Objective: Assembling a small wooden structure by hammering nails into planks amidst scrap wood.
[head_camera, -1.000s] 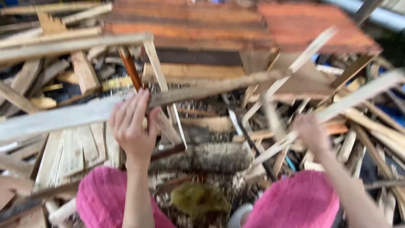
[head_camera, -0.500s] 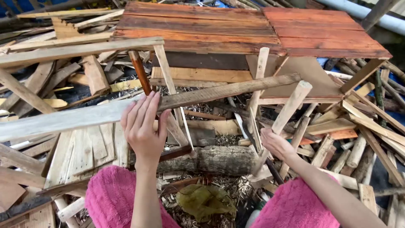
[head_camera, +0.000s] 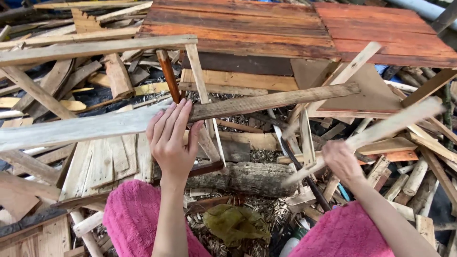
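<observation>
— Hands first: what has each got?

— Left hand (head_camera: 170, 143) wraps the long weathered grey plank (head_camera: 95, 126), lifted across the heap. Right hand (head_camera: 342, 161) grips a pale thin wooden stick (head_camera: 381, 129), blurred.

— How far along?

— Barely, I'd judge: bark-covered log (head_camera: 243, 178) and reddish board panel (head_camera: 266, 26) beyond lie untouched.

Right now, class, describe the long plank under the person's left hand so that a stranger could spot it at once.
Start at the big reddish-brown board panel at the top. Below it, the left hand grips a long weathered grey wooden plank that runs across the heap. Unlike the short pale offcuts around it, it is raised above the pile and spans most of the view.
</observation>
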